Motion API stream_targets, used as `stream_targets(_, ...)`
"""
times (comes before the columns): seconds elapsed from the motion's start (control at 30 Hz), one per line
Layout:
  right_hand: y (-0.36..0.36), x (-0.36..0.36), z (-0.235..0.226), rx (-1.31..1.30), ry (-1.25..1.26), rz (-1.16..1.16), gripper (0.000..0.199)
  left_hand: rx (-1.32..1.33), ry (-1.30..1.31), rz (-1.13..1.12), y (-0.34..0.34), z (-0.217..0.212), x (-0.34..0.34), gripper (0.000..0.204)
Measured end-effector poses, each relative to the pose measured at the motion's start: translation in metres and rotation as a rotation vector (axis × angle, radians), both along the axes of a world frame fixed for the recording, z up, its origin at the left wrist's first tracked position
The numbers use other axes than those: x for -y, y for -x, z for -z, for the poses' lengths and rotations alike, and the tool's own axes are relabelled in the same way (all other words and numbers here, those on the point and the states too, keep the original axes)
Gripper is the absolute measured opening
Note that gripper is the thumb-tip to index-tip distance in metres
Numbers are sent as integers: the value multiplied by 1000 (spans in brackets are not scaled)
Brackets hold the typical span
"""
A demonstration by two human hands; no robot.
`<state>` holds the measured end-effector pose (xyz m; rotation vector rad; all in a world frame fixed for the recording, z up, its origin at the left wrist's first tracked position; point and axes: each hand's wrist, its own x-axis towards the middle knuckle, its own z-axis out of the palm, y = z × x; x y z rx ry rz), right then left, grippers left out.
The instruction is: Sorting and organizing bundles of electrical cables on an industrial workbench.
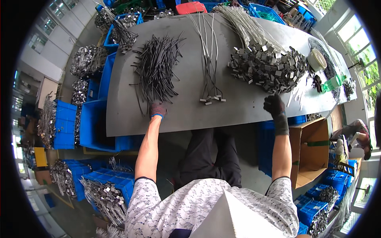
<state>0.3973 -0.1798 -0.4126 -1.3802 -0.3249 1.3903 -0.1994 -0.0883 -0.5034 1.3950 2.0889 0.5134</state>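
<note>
My left hand (157,108), in a dark knit glove with a blue cuff, touches the near end of a loose pile of thin black tubes (158,65). Its fingertips blend into the tubes, so their grip is unclear. My right hand (274,104), in a dark glove, is curled closed over the table, just below a heap of small grey metal blocks on wires (270,67). Whatever it may hold is hidden. Between the two piles lie several wired pieces (212,99) with silvery blocks at their near ends and black sleeves along their wires.
The grey table (190,119) curves in front of me. A tape roll (316,60) and a green plastic bottle (334,82) rest at its right. Blue crates (95,123) line the left side, and an open cardboard box (311,152) stands below right. Another person (359,135) is at far right.
</note>
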Motion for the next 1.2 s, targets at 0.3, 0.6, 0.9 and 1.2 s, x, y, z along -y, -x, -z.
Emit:
stream_targets(0.3, 3, 306, 64, 893, 122, -263, 32, 617, 168, -65, -42, -25, 42, 23)
stream_targets(0.6, 119, 646, 171, 879, 915, -1211, 28, 1724, 356, -277, -145, -28, 95, 12)
stream_targets(0.9, 134, 588, 166, 962, 607, -790, 33, 1537, 526, 104, -335, -15, 123, 13)
stream_targets(1.2, 79, 536, 162, 1177, 792, -1038, 28, 1410, -255, -21, -351, -130, 83, 15)
